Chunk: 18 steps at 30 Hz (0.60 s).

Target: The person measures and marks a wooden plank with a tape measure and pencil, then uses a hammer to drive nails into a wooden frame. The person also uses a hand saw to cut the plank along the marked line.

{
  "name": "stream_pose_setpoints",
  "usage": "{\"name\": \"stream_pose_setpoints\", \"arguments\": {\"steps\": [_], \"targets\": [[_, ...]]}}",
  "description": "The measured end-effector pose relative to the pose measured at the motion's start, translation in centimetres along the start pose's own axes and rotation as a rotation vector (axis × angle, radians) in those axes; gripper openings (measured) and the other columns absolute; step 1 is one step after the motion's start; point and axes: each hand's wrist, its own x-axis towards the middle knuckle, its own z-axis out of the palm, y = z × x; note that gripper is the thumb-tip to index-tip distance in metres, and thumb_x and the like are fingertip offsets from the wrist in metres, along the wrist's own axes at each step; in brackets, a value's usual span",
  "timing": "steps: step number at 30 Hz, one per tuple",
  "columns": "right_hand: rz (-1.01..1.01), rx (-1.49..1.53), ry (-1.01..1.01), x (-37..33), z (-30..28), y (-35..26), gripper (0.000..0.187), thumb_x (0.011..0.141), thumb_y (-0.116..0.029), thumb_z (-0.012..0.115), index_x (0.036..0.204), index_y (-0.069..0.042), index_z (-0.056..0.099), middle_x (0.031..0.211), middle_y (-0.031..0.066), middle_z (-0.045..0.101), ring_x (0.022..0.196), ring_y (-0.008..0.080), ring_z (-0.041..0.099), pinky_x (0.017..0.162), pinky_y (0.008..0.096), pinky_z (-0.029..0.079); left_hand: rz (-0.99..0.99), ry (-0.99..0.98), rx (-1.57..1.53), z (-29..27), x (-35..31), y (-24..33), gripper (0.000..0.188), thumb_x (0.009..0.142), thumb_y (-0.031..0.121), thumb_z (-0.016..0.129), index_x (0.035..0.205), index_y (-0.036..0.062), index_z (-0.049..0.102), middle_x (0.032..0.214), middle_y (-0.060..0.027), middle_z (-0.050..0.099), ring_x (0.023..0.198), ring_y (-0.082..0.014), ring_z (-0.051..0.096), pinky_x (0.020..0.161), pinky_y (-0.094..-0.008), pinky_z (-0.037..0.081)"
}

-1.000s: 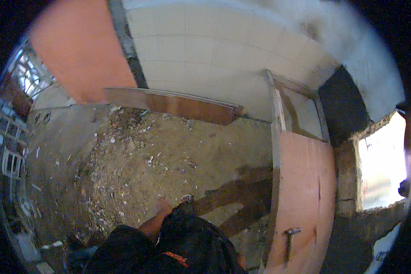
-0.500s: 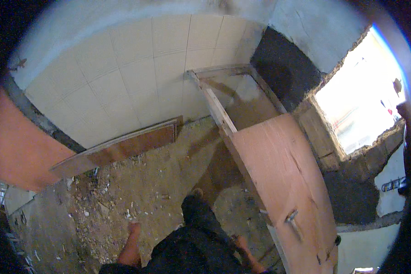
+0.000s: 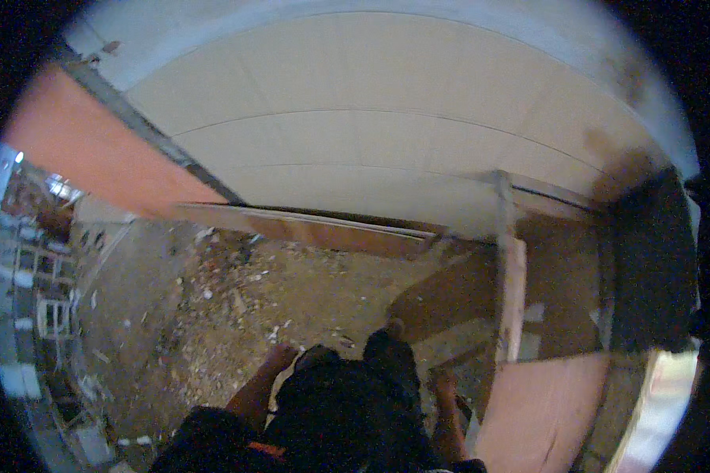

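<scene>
probably best done with short, flat steps over the brown dirt floor strewn with pale rubble [image 3: 221, 315], keeping the bare left hand [image 3: 280, 357] free for balance and the bare right hand [image 3: 443, 385] clear of the flat pink-faced wooden panel [image 3: 540, 414], set just beside it at lower right. seen low on either side of black clothing [image 3: 339, 410], with no telling through blur and gloom whether open, curled or gripping. also hard to make out: a narrow dark shape [image 3: 464, 408] by the right wrist and the panel's near end, cut off below.
</scene>
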Motion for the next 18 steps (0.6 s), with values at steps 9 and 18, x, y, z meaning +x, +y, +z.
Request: {"name": "stream_pose_setpoints", "arguments": {"steps": [9, 18], "targets": [[0.866, 0.724, -0.395, 14.6, -14.1, 4.1, 0.043, 0.085, -0.037, 0.068, 0.117, -0.009, 0.066, 0.105, 0.0127, 0.069, 0.088, 0.0308, 0.066, 0.077, 0.0437, 0.052, -0.042, -0.240, -0.123, -0.6, 12.7, 9.5, 0.042, 0.088, 0.044, 0.063, 0.106, 0.0071, 0.069, 0.102, -0.0182, 0.071, 0.095, -0.0358, 0.066, 0.088, -0.0457, 0.052], [1.442, 0.859, -0.111, 5.8, -18.2, -14.4, 0.045, 0.087, -0.043, 0.066, 0.102, -0.001, 0.071, 0.085, 0.0134, 0.072, 0.069, 0.0243, 0.066, 0.065, 0.0381, 0.053, 0.293, -0.454, 0.098, -9.0, 18.4, 6.5, 0.041, 0.090, 0.047, 0.061, 0.109, 0.0122, 0.072, 0.107, -0.0134, 0.072, 0.100, -0.0314, 0.067, 0.086, -0.0451, 0.052]]}}
